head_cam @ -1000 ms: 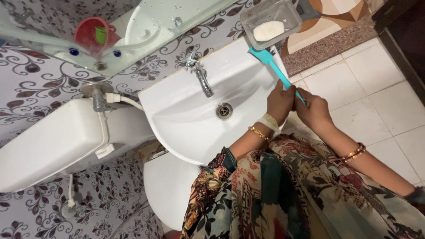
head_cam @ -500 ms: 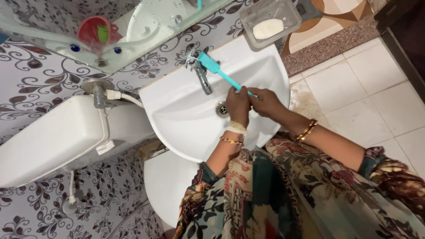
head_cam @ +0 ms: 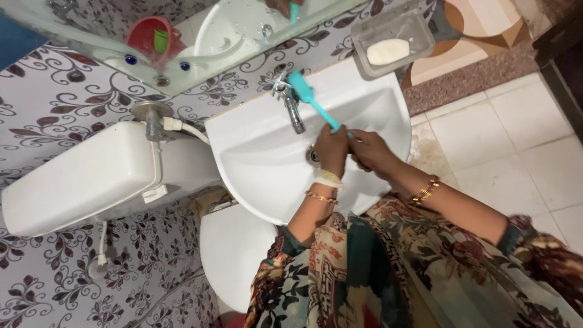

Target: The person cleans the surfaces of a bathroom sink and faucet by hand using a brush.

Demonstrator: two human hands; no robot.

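A turquoise long-handled brush (head_cam: 308,97) is held over the white wash basin (head_cam: 261,161), its head right beside the metal tap (head_cam: 293,104). My left hand (head_cam: 332,152) grips the handle from the left. My right hand (head_cam: 368,150) closes on the handle's end just beside it. Both hands hover above the basin's drain (head_cam: 312,155), which they partly hide. A bangle sits on each wrist, with a pale band on the left one.
A clear soap dish (head_cam: 393,44) with a white soap bar hangs at the basin's back right. A mirror shelf (head_cam: 164,67) with a red cup is above. A white cistern (head_cam: 85,179) and toilet (head_cam: 234,255) stand left. Tiled floor (head_cam: 504,140) lies right.
Both hands swung the brush left from the basin's right rim near the soap dish to the tap, and now hold it over the drain. The view shifted slightly.
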